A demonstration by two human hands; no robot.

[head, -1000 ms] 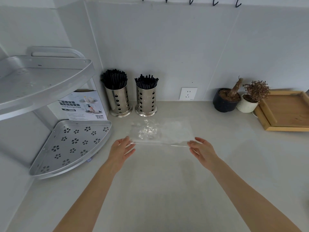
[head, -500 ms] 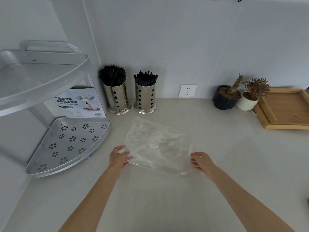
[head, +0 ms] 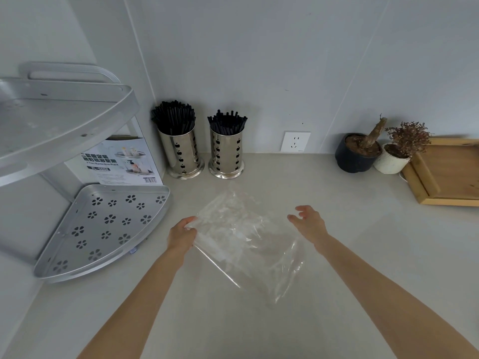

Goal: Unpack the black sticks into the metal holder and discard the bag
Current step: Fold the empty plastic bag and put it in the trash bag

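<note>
A clear, crinkled plastic bag (head: 241,234) hangs over the counter in front of me, with nothing visible inside. My left hand (head: 181,235) pinches its left corner. My right hand (head: 307,222) is off the bag, fingers spread, just right of it. Two perforated metal holders stand against the back wall, the left holder (head: 178,154) and the right holder (head: 226,154). Both are packed with upright black sticks: a fuller bunch (head: 173,116) in the left one, a smaller bunch (head: 227,123) in the right one.
A two-tier metal corner rack (head: 103,229) fills the left side, with a printed box (head: 116,161) behind it. At the back right stand a dark plant pot (head: 356,155), a white pot (head: 392,160) and a wooden tray (head: 451,174). A wall socket (head: 295,141) sits behind the counter.
My right hand has let go of the bag and opened. The bag now hangs from my left hand alone and sags down to the right. The view has tilted down.
</note>
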